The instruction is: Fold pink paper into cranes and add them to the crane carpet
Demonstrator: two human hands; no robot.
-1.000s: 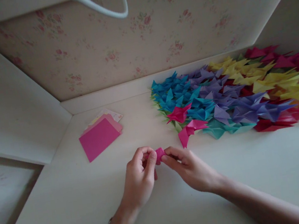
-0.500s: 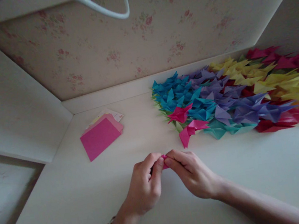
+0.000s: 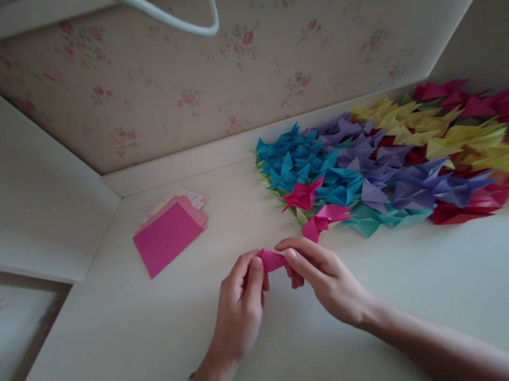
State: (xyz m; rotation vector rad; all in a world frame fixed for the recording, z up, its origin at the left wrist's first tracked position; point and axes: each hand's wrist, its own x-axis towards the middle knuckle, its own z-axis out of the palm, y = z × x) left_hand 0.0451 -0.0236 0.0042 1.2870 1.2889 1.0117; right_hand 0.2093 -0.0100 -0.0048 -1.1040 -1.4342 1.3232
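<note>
Pink paper (image 3: 273, 261), folded small, sits between the two hands near the middle of the head view, in front of the bare white desktop (image 3: 282, 366); whether it touches that surface is unclear. The left hand (image 3: 239, 302) clamps its left end between thumb and fingers. The right hand (image 3: 330, 275) meets the other end, thumb and forefinger close together, though I cannot tell whether they pinch it or merely rest against it. Behind the hands, flat pink sheets (image 3: 168, 239) lie to the left and folded paper figures (image 3: 326, 156) crowd the right.

The piece should weigh next to nothing. Its layered folds probably make it fairly stiff along the creases, while single-layer corners would bend or tear easily (paper this small forgives little). Slipping seems a minor worry; crushing is the greater one. Fingertips belong on the thick, creased edges at either end, pressing lightly and flat, leaving the middle unsqueezed.
</note>
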